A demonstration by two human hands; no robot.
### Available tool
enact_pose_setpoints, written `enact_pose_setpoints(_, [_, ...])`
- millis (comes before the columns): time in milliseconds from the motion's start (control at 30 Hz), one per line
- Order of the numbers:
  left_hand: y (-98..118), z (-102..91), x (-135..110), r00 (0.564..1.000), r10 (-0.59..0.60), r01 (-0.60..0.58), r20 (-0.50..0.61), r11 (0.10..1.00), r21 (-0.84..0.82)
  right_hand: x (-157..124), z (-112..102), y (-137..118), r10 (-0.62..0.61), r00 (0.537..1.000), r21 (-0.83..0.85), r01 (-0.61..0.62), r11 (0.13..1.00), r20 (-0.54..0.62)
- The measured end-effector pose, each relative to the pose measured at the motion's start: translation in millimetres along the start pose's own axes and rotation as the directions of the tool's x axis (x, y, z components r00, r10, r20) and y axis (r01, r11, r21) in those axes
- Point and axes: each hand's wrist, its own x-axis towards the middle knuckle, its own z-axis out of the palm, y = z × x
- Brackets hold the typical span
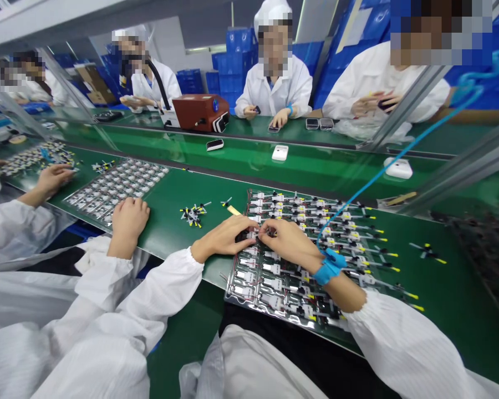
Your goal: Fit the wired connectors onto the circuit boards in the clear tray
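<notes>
A clear plastic tray (pixel 232 296) lies in front of me. It holds rows of small white parts (pixel 273 301), and many have black pieces and yellow-tipped strips on them. Over the tray's left side, my left hand (pixel 227 235) is closed in a pinch. My right hand (pixel 289 244) meets it there, thumb and fingers also pinched. Whatever sits between the fingertips is too small and covered to make out. A blue wrist strap (pixel 329 266) with a coiled cord is on my right wrist. Left of the tray sits a small pile of black, white and yellow-tipped parts (pixel 193 215).
Beside me on the left, a co-worker's hand (pixel 130 221) rests near another filled tray (pixel 77 202). A green conveyor (pixel 245 166) runs behind the bench, carrying white devices (pixel 280 153). Several co-workers sit across it. A loose yellow-tipped part (pixel 427 252) lies at right.
</notes>
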Motion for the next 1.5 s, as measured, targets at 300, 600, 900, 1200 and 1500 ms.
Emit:
enact_pose_setpoints(300, [-0.8, 1.0, -0.4, 0.999, 0.046, -0.046, -0.016, 0.999, 0.014, -0.1, 3.7, -1.6, 0.016, 1.0, -0.017, -0.016, 1.0, -0.002])
enact_pose_setpoints(600, [-1.2, 1.8, -0.9, 0.999, 0.043, -0.042, -0.008, 0.999, 0.007, 2.3, 1.6, 2.6, -0.023, 0.999, -0.017, 0.024, 1.0, 0.046])
enact_pose_setpoints(900, [-0.3, 2.1, -1.2, 1.0, 0.013, -0.013, 0.006, 1.0, -0.005, 2.9, 3.7, 6.0, -0.013, 1.0, -0.003, 0.013, 1.0, 0.016])
enact_pose_setpoints(1200, [-2.2, 2.0, -1.6, 1.0, 0.027, -0.027, -0.001, 1.0, -0.001, 2.3, 3.3, 3.7, 0.006, 1.0, 0.027, -0.007, 1.0, 0.021])
enact_pose_setpoints(1500, [-1.1, 1.0, -1.5, 1.0, 0.026, -0.026, -0.005, 1.0, -0.002, 3.7, 4.8, 4.4, 0.025, 1.0, -0.009, -0.025, 1.0, 0.009])
